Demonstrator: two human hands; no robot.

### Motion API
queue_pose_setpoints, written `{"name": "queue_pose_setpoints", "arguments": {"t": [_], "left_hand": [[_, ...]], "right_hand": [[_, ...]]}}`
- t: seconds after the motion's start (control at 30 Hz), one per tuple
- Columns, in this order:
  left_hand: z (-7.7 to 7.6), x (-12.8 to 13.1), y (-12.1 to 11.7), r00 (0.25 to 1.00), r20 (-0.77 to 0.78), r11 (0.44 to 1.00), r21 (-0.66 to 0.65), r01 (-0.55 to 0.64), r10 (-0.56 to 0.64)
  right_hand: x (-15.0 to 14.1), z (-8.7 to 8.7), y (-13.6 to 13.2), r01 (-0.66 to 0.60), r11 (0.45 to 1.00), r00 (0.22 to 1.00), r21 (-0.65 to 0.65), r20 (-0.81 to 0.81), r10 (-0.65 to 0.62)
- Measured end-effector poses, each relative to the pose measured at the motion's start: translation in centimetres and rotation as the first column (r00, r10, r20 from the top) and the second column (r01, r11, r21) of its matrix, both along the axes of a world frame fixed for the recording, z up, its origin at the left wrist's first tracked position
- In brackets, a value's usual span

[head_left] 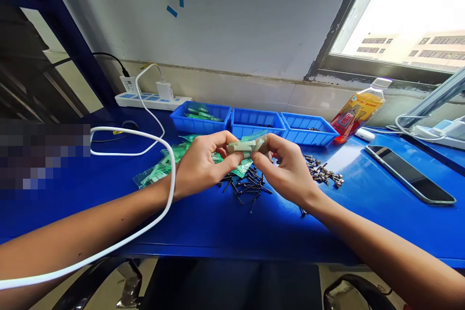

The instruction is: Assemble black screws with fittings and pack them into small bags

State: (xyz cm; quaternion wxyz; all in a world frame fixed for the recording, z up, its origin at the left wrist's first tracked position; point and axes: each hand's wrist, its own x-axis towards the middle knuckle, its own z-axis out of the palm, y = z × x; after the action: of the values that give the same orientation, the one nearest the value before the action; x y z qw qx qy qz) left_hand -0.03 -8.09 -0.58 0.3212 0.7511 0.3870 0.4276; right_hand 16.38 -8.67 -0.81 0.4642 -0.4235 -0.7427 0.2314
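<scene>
The grey wall (236, 19) rises behind your blue table (203, 237), with the window (399, 19) at the upper right. Near the wall, three blue trays stand in a row: the left tray (181, 121) has green-tinted bags in it, while the middle tray (254, 131) and right tray (301, 138) have small dark pieces low inside. Behind the left tray sits the white power strip (148, 101).

Your left hand (201, 162) and right hand (290, 169) meet over the table, each pinching one side of the small bag (245, 147) between thumb and fingers. That bag is held up in front of the middle tray. It is clear, crinkled plastic with a green tint, and the pieces showing in it are pale, whitish and tube-like, lying at differing angles. You have more green-tinted bags (156, 172) on the table beside your left hand.

The bottle (359, 109) leans by the right tray, its label yellow and red with a dark figure and pale lettering too small to read surely. The phone (412, 174) lies screen up to the right, its screen dark. Print on the white plug (128, 83) is too small to make out.

Smallest are your black screws (249, 186), scattered below the bag, and shinier metal screws (325, 173) beyond your right hand.
</scene>
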Motion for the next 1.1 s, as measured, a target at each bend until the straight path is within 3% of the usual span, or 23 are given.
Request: {"name": "queue_pose_setpoints", "arguments": {"t": [0.1, 0.27, 0.5, 0.63, 0.8, 0.97, 1.1], "left_hand": [[-0.1, 0.0, 0.1, 1.000, -0.010, 1.000, -0.005, -0.028, 0.028], [-0.3, 0.2, 0.7, 0.999, 0.023, 0.996, -0.078, -0.040, 0.042], [-0.5, 0.6, 0.4, 0.996, 0.028, 0.995, -0.060, -0.082, 0.084], [-0.7, 0.9, 0.3, 0.996, 0.047, 0.995, -0.076, -0.067, 0.071], [-1.1, 1.2, 0.3, 0.994, 0.099, 0.976, -0.217, -0.014, 0.037], [-1.6, 1.5, 0.5, 0.984, 0.177, 0.943, -0.329, 0.058, 0.001], [-1.9, 1.5, 0.6, 0.986, 0.167, 0.949, -0.310, 0.053, -0.001]], "right_hand": [[0.0, -0.1, 0.2, -0.006, 0.998, 1.000, -0.055, -0.016, 0.005], [0.0, -0.1, 0.4, -0.130, 0.979, 0.984, -0.154, -0.143, 0.108], [-0.3, -0.5, 0.8, -0.156, 0.944, 0.943, -0.290, -0.328, 0.055], [-0.6, -1.1, 1.0, -0.231, 0.889, 0.874, -0.395, -0.486, 0.011], [-0.9, -1.7, 1.1, -0.247, 0.895, 0.772, -0.373, -0.633, -0.051], [-1.2, -2.1, 1.2, -0.201, 0.924, 0.762, -0.325, -0.645, -0.062], [-1.2, -2.2, 1.2, -0.161, 0.941, 0.798, -0.297, -0.601, -0.053]]}}
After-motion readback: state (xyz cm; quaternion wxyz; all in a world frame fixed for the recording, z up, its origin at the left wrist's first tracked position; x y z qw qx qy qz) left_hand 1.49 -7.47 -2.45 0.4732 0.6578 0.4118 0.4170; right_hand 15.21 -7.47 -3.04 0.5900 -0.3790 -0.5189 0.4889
